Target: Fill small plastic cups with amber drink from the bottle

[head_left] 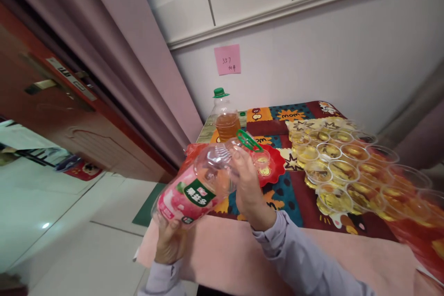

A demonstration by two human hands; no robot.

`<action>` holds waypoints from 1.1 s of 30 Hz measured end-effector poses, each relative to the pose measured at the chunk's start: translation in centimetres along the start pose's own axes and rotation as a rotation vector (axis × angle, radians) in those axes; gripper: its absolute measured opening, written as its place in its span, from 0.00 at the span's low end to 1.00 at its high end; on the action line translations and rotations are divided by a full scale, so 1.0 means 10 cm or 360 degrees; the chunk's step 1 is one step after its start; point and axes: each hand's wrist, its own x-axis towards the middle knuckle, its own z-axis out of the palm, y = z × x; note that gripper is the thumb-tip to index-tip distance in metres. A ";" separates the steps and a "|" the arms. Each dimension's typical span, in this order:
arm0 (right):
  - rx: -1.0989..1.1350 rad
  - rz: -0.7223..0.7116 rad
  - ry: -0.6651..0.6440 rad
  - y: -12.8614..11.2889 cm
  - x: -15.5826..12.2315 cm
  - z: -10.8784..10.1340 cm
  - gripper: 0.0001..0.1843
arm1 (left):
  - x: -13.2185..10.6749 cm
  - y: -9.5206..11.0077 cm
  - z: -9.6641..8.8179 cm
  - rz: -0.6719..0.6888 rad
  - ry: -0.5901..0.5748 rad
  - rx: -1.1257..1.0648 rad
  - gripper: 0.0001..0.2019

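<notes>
A large clear plastic juice bottle with a pink label and a green neck ring is tilted, its mouth end up to the right. My left hand supports its base, while my right hand is wrapped around it near the neck. Behind the neck, a clear plastic cup stands on a red scalloped plate, partly hidden by the bottle and my right hand. Whether any liquid is left in the bottle, I cannot tell. A second bottle, upright with a green cap, holds amber liquid beyond it.
Several clear cups of yellow liquid crowd the table's right side. A patterned cloth and a pink cloth cover the table. A green cap lies near the wall. At left are a curtain and a brown door.
</notes>
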 end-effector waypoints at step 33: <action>0.0193 0.0326 0.0196 0.63 0.42 -0.42 0.23 | 0.15 0.31 0.40 -0.0105 -0.0070 0.0412 0.44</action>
